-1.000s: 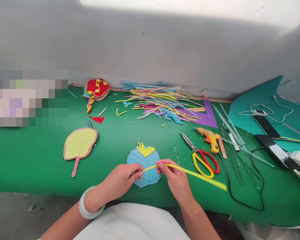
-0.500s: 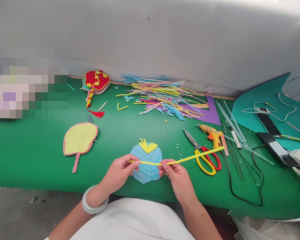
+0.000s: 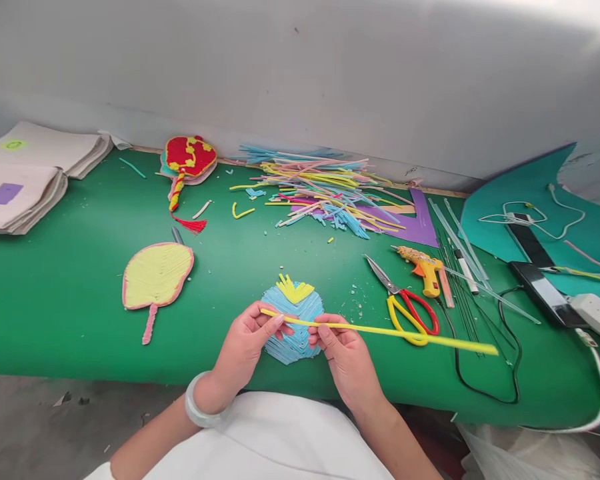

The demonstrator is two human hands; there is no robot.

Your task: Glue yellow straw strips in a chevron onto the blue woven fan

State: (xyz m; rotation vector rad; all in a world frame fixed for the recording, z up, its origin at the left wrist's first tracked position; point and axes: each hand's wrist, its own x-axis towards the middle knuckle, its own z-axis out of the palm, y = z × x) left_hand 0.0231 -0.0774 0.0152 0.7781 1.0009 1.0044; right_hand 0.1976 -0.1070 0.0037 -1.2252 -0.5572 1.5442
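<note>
A long yellow pipe cleaner (image 3: 380,329) is pinched near its left end by my left hand (image 3: 247,343) and a little farther along by my right hand (image 3: 350,360). Its free length runs out to the right, over the yellow handle of the scissors (image 3: 414,312). Below both hands lies a rounded blue piece (image 3: 294,348) covered in rows of pipe cleaner, partly hidden by my fingers. Short yellow strips (image 3: 295,291) fan out at its top edge.
Left lies a yellow leaf-shaped fan (image 3: 157,275); behind it, a red fan (image 3: 190,157) with a tassel. Loose pipe cleaners (image 3: 320,183) are heaped at the back. On the right are a glue gun (image 3: 423,267), a marker (image 3: 467,272), thin wires, a phone (image 3: 550,293) and cables. Books (image 3: 25,193) sit far left.
The pipe cleaner's free end has swung down and farther right, and its left end has risen slightly. Both hands keep their pinch. The view has shifted a little.
</note>
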